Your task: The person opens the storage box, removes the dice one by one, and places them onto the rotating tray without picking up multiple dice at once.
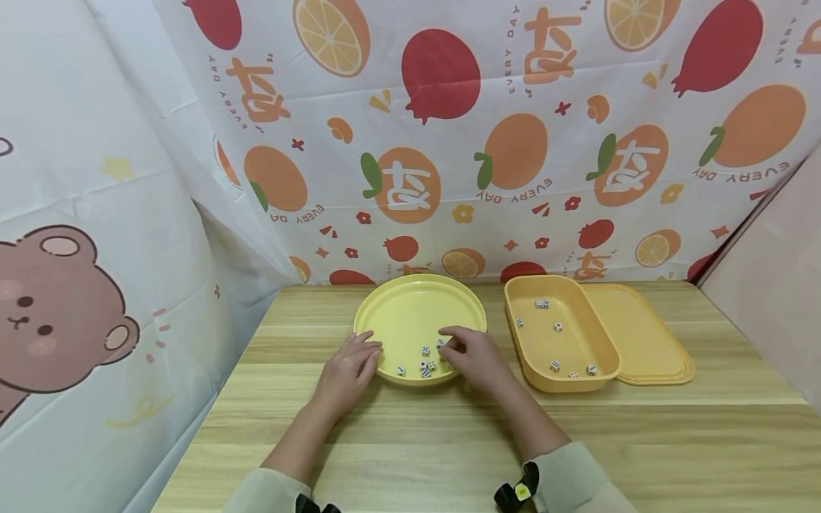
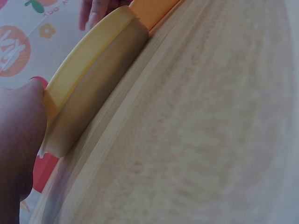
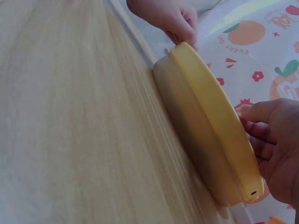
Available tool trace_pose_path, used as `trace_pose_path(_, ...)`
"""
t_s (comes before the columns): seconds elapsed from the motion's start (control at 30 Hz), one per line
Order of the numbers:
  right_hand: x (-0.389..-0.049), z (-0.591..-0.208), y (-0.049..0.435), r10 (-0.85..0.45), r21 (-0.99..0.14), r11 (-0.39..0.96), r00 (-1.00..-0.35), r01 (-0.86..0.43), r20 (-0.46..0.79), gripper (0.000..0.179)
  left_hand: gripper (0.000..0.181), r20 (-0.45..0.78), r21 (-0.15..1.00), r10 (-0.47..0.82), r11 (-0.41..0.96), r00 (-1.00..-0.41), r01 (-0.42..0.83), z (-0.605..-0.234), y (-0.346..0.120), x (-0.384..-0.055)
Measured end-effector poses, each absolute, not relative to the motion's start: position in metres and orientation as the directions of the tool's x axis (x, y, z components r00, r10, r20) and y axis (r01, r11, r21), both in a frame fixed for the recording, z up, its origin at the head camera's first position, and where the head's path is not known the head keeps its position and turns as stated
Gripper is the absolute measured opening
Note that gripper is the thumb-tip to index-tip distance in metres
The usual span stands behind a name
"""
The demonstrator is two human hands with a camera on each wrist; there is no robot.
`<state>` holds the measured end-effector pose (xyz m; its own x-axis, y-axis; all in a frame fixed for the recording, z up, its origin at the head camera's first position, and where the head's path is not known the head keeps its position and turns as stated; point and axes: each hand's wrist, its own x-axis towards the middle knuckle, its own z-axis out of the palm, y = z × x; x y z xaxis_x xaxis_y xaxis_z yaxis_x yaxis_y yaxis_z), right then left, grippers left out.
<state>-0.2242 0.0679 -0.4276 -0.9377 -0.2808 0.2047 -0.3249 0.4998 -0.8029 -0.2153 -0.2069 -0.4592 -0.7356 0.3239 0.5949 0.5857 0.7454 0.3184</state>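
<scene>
A round yellow tray (image 1: 420, 292) stands on the wooden table with several small white dice (image 1: 426, 366) gathered on its near side. My left hand (image 1: 346, 370) rests on the tray's left rim, its fingers and thumb reaching over the edge. Above the right side of the tray, my right hand (image 1: 477, 356) pinches a die (image 1: 441, 343) between thumb and forefinger. In the right wrist view the right hand (image 3: 280, 140) is beside the tray's rim (image 3: 210, 102), and its die is hidden there.
Right of the tray sits an orange-yellow rectangular box (image 1: 564, 342) holding several dice, spread about its floor. Its flat lid (image 1: 648, 335) lies beside it, partly behind the box. A fruit-print cloth (image 1: 442, 178) hangs behind the table, and a bear-print cloth (image 1: 128, 285) hangs at left.
</scene>
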Motion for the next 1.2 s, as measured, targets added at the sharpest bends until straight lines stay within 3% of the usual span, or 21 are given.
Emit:
trace_pose_path(0.17,-0.225,-0.427,0.068,-0.257,-0.845,0.453,-0.949,-0.285,0.182,0.043,0.017,0.595,0.321,0.320,0.747,-0.737,0.583,-0.459,-0.207,-0.216)
trace_pose_path(0.67,-0.229,-0.421,0.078,-0.197,-0.850,0.452,-0.960,-0.270,0.200,0.028,0.018,0.592,0.323,0.321,0.746,-0.739,0.582,-0.459,-0.207,-0.216)
trace_pose_path(0.97,-0.241,-0.412,0.111,-0.069,-0.837,0.469,-0.956,-0.284,0.286,0.027,0.018,0.598,0.318,0.319,0.748,-0.735,0.583,-0.457,-0.208,-0.215)
trace_pose_path(1.2,-0.249,-0.410,0.147,0.001,-0.819,0.523,-0.961,-0.236,0.278,0.034,0.017,0.607,0.311,0.330,0.739,-0.723,0.598,-0.458,-0.207,-0.215)
